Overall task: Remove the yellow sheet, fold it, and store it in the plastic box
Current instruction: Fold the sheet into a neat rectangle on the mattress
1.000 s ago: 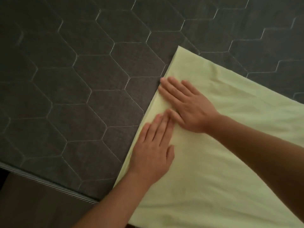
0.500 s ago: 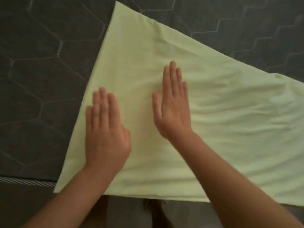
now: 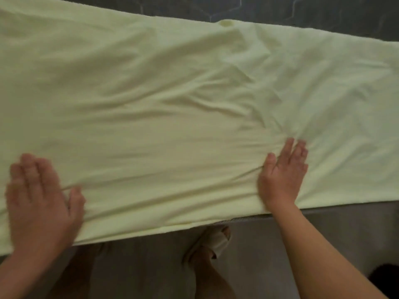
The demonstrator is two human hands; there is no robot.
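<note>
The pale yellow sheet (image 3: 172, 93) lies folded in a long band across the dark mattress (image 3: 323, 11) and fills most of the head view. Its near edge hangs slightly over the mattress edge. My left hand (image 3: 41, 197) lies flat on the sheet at the lower left, fingers straight, blurred by motion. My right hand (image 3: 282, 171) presses flat on the sheet at the lower right, and creases bunch up ahead of its fingertips. No plastic box is in view.
The grey mattress side (image 3: 345, 214) runs along the lower right. Below it is grey floor (image 3: 151, 266) with my foot in a sandal (image 3: 213, 240). A dark object (image 3: 386, 277) sits at the bottom right corner.
The view has swung right along the sheet. My hands, close together near the sheet's left corner before, are now spread far apart, the right one pushing wrinkles rightward.
</note>
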